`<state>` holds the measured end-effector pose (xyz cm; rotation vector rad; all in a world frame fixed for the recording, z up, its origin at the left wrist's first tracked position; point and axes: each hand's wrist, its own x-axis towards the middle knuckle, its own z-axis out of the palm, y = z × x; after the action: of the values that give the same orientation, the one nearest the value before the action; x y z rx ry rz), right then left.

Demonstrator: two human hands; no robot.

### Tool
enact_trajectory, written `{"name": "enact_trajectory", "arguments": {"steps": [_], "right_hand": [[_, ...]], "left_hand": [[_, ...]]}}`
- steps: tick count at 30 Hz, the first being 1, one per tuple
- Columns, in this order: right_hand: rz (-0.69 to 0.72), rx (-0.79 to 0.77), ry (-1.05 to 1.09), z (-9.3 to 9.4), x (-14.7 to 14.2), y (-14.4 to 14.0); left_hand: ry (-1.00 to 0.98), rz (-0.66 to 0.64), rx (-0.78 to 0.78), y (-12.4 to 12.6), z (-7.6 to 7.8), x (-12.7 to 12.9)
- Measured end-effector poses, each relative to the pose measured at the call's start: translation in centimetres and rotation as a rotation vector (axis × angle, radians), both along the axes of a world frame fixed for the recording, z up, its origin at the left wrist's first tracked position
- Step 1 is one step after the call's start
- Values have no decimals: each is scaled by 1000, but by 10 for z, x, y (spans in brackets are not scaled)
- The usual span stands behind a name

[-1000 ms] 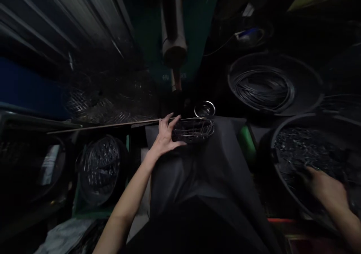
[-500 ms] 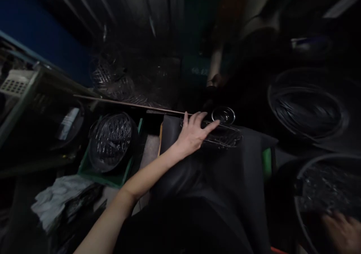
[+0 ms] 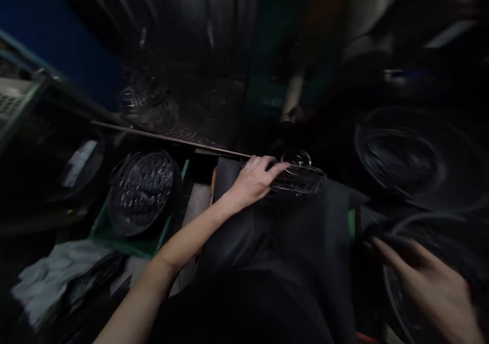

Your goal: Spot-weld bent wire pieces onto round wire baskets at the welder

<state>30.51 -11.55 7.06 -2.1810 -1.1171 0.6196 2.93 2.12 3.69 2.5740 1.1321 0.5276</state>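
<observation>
Dark grey cloth (image 3: 294, 232) over the lap, big round black tub (image 3: 390, 293) off to the right, thin-wire metal basket (image 3: 301, 183) on the cloth's far end. Left hand (image 3: 254, 181)'s draped over the basket's left end, thumb spread, can't tell how firmly. Right hand (image 3: 431, 278)'s blurry by the tub; can't tell if it's pinching anything. Looks like a steadying step; next move calls for a stable basket.

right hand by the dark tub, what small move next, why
Probably bring the right hand inward to the wire frame: it is by the dark tub, apart from the frame, whose left end the left hand covers. Whether the right holds anything is unclear.
</observation>
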Motion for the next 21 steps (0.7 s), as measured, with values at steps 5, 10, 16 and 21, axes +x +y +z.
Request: {"name": "enact_trajectory", "arguments": {"steps": [5, 10, 16, 21], "right_hand": [[65, 56, 554, 1, -57, 59], [161, 114, 700, -11, -96, 107], [156, 280, 291, -29, -111, 115], [122, 423, 123, -38, -123, 115]], "left_hand": [[-77, 76, 41, 11, 0, 6], [-56, 99, 94, 13, -2, 10], [-65, 104, 114, 22, -1, 8], [-102, 117, 128, 29, 1, 8]]}}
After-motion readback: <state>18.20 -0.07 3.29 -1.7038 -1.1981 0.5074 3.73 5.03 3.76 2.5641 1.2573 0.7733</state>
